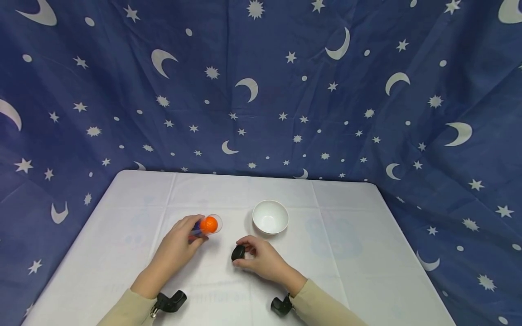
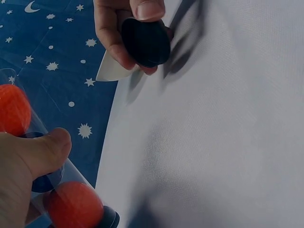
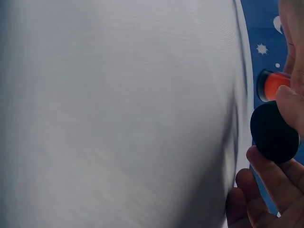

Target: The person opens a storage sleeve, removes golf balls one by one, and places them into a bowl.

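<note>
Tube with orange balls lies tipped in your left hand, fingers wrapped round; right hand pinches black cap, bowl just beyond.

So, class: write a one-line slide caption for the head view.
Left hand holds a clear tube of orange balls; right hand pinches its black cap.

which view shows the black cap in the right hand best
The left wrist view: the black cap sits large and sharp, pinched by the right hand. The right wrist view shows it edge-on at the frame's right side, partly cut by fingers. The head view shows it only as a small dark shape.
</note>
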### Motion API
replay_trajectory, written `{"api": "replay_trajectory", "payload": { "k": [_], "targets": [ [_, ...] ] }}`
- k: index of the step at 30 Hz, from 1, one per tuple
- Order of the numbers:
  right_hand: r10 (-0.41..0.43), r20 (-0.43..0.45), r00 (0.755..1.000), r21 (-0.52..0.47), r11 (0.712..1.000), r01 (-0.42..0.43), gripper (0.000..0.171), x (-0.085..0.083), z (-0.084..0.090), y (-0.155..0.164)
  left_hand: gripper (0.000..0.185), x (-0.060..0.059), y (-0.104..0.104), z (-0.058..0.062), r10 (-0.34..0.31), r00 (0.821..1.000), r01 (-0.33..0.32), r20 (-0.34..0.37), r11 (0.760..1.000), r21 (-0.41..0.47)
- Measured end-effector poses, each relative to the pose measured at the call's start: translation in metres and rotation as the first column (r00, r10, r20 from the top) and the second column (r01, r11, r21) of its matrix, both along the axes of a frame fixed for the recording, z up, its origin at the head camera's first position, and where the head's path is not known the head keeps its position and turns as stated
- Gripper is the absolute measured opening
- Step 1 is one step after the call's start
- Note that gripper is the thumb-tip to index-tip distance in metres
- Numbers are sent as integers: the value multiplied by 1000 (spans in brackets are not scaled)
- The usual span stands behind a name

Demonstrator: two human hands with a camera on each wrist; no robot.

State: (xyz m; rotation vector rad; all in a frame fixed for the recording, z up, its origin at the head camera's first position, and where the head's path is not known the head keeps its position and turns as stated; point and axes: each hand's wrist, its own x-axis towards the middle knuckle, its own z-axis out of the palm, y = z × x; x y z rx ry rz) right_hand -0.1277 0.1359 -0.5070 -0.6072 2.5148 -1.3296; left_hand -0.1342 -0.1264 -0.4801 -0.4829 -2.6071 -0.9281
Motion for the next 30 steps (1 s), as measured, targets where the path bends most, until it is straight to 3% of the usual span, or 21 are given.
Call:
{"api": "replay_trajectory", "payload": {
  "k": [7, 12, 18, 22, 27, 30],
  "targets": [
    [27, -64, 998, 140, 990, -18, 51, 3, -5, -2, 55, 0, 3, -1, -7, 1000, 7, 8, 1000, -7],
    [76, -132, 988, 304, 952, -32, 54, 5, -1, -1, 55, 1, 3, 0, -2, 1000, 2, 16, 1000, -12],
    [114, -177, 978, 358, 933, -44, 59, 6, 2, -2, 55, 0, 3, 1, -3, 1000, 3, 20, 1000, -10],
    [125, -196, 973, 331, 942, -54, 64, 8, 6, 0, 55, 1, 2, 2, -3, 1000, 3, 24, 1000, -21],
    [77, -179, 981, 137, 989, -53, 66, 6, 22, 7, 57, 4, 2, 4, -21, 1000, 21, 21, 999, -32],
    [41, -172, 984, 29, 999, -37, 65, 1, 30, 11, 56, 6, 4, 5, -32, 999, 33, 24, 999, -33]
  ]
}}
